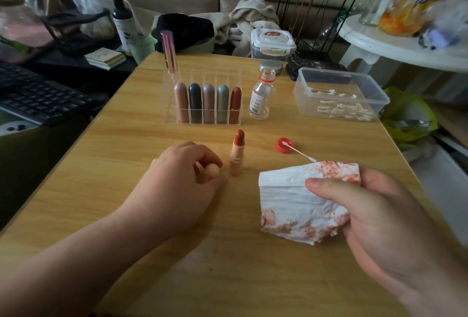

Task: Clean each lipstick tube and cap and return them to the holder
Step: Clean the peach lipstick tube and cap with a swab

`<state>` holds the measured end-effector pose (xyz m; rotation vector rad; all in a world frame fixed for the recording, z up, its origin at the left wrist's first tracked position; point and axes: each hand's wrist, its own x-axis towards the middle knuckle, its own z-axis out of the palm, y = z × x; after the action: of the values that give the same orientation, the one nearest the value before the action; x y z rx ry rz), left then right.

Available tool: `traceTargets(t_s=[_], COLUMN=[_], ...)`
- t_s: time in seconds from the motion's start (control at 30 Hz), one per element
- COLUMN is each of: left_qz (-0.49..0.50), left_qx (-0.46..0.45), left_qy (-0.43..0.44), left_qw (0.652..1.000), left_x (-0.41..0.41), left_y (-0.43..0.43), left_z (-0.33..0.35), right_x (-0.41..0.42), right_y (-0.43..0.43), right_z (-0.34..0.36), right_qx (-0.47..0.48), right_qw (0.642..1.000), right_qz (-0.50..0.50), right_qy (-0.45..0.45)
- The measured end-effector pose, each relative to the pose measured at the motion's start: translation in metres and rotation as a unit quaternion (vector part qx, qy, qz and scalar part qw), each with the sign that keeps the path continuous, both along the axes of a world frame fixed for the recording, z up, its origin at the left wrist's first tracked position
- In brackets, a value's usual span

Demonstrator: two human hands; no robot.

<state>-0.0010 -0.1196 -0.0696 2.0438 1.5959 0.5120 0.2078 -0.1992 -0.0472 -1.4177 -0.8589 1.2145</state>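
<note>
Peach cap [212, 172] pinched in left grip [182, 182], red-stained tissue [291, 205] clasped in right grip [385, 220]; lipstick [237, 153] upright between

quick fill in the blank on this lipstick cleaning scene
The right hand grips a white paper tissue stained ___.
The uncapped peach lipstick tube stands ___ on the wooden table.
The clear acrylic holder's front row holds ___ capped lipsticks.
The left hand pinches a round peach cap ___ of that tube.
Missing words: red, upright, five, left
</note>
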Motion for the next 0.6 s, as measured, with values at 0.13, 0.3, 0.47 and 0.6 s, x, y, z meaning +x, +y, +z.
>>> traceTargets(t_s=[0.13, 0.3, 0.47, 0.6], left_qz=[-0.012, -0.032, -0.056, -0.033], left_qx=[0.047, -0.269, -0.37, -0.357], left_qy=[-0.1, -0.608, -0.644, -0.601], left_qw=[0.994, 0.746, 0.667, 0.715], left_x=[-0.013, -0.015, -0.004, -0.003], left_y=[-0.019, -0.041, -0.045, -0.047], left_z=[0.014, 0.022, 0.014, 0.016], right_x=[0.002, -0.002, -0.013, -0.02], right_y=[-0.002, -0.009, -0.015, -0.02], right_z=[-0.001, 0.003, 0.008, 0.009], right_qx=[0.016, 0.052, 0.117, 0.16], right_qw=[0.999, 0.985, 0.978, 0.966], right_qz=[-0.001, 0.057, 0.088, 0.067], right_qy=[-0.045, -0.156, -0.151, -0.189])
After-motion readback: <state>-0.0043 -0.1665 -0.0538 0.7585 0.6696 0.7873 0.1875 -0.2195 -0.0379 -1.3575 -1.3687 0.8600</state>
